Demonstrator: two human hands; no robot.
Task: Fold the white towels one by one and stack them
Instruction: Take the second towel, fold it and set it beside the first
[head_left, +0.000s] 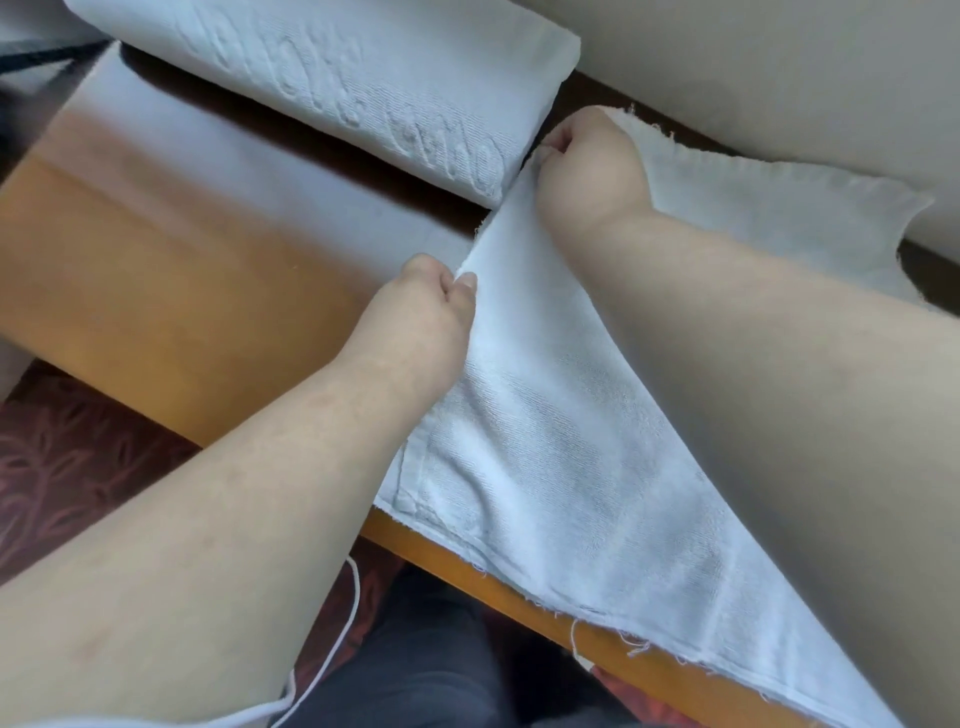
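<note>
Head view, looking down over a wooden worktop (156, 291) with an orange-brown surface. A white towel (561, 467) lies spread across the right part of the worktop, running from the near edge, where its frayed hem hangs slightly over, up to the far right, where another part of it lies flat beyond the right forearm.

The left hand (426, 306) reaches in from the near left. Its fingers and thumb are curled together, pinching the towel's left edge about midway up the worktop. The right hand (587, 156) reaches in from the right, farther away. Its fingers are curled closed on the same edge of the towel at a far point, just beside the corner of a folded stack. Between the two hands the towel's edge is lifted a little and drawn taut.

The folded white towel stack (332, 78) sits at the far left of the worktop, thick and rectangular, with a raised woven pattern on top.

Below the near edge shows dark red patterned carpet (67, 457), the person's dark trousers (431, 649) and a thin white cord (343, 639).
</note>
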